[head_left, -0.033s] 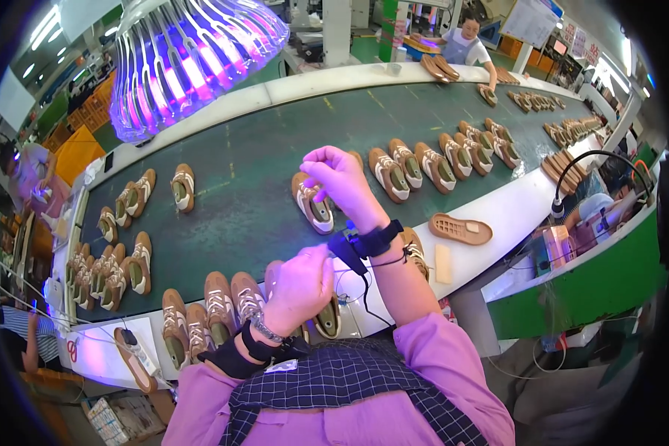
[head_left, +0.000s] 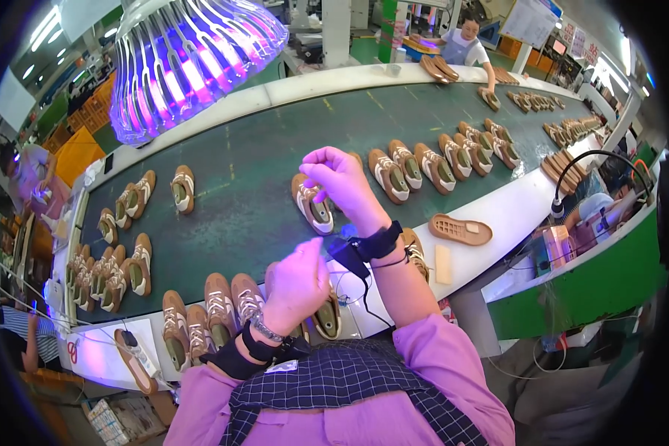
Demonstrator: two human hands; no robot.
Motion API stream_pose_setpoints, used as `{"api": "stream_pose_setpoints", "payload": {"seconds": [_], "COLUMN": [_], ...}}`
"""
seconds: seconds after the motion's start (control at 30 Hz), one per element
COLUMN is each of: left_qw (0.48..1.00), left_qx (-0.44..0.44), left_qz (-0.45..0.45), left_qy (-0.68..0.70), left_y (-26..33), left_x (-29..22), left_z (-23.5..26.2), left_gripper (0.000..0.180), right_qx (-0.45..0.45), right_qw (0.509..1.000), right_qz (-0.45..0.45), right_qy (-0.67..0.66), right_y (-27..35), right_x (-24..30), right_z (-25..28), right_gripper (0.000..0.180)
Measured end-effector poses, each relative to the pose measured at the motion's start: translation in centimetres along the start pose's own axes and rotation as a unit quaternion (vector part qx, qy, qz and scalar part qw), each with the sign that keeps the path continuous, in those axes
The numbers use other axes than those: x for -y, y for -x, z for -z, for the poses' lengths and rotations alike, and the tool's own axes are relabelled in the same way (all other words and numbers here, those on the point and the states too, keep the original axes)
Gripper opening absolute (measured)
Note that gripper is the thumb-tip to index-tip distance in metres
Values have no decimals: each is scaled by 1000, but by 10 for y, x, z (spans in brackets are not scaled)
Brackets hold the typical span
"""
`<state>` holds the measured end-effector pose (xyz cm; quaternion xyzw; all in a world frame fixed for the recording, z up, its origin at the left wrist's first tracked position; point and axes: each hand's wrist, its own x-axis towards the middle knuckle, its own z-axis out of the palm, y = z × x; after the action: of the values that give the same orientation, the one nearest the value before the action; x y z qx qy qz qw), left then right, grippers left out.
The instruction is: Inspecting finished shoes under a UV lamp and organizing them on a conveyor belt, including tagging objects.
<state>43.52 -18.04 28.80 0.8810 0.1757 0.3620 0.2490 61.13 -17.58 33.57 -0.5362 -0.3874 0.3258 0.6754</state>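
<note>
My right hand (head_left: 340, 182) is raised over the green belt, its fingers loosely curled and apart, with nothing between them. Behind it, a brown shoe with white stripes (head_left: 310, 202) lies on the belt, partly covered by the fingers. A black strap (head_left: 379, 241) rings my right wrist, and a small black box (head_left: 347, 256) with a hanging cable sits against it. My left hand (head_left: 299, 282) is just left of the box, apart from it, slightly blurred with its index finger stretched out. Below it, another brown shoe (head_left: 326, 321) is partly hidden.
More brown shoes (head_left: 218, 299) line the near edge; others stand along the belt (head_left: 253, 163). A brown sole (head_left: 461, 230) lies on the white ledge at right. A large lit lamp (head_left: 193, 67) hangs at upper left. Across the belt, a co-worker's hand (head_left: 487, 90) touches a shoe.
My left hand has drawn back slightly from the black box at my right wrist, its index finger now pointing upward. My right hand has hardly moved.
</note>
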Motion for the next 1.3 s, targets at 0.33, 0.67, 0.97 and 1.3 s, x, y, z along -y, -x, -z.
{"api": "stream_pose_setpoints", "payload": {"seconds": [0.33, 0.67, 0.97, 1.3], "left_qw": [857, 869, 927, 964], "left_qx": [286, 278, 198, 108], "left_qz": [226, 78, -16, -143], "left_qy": [365, 401, 319, 198], "left_y": [-15, 8, -25, -36], "left_x": [27, -33, -81, -95], "left_z": [-69, -84, -36, -41], "left_gripper": [17, 25, 14, 6], "right_qx": [77, -43, -297, -409], "right_qw": [986, 909, 931, 912], "right_qz": [76, 236, 180, -12], "right_qy": [-128, -340, -112, 39], "right_y": [7, -79, -96, -102], "right_x": [60, 175, 157, 72], "right_z": [-18, 99, 172, 198], "right_gripper": [21, 8, 10, 14]}}
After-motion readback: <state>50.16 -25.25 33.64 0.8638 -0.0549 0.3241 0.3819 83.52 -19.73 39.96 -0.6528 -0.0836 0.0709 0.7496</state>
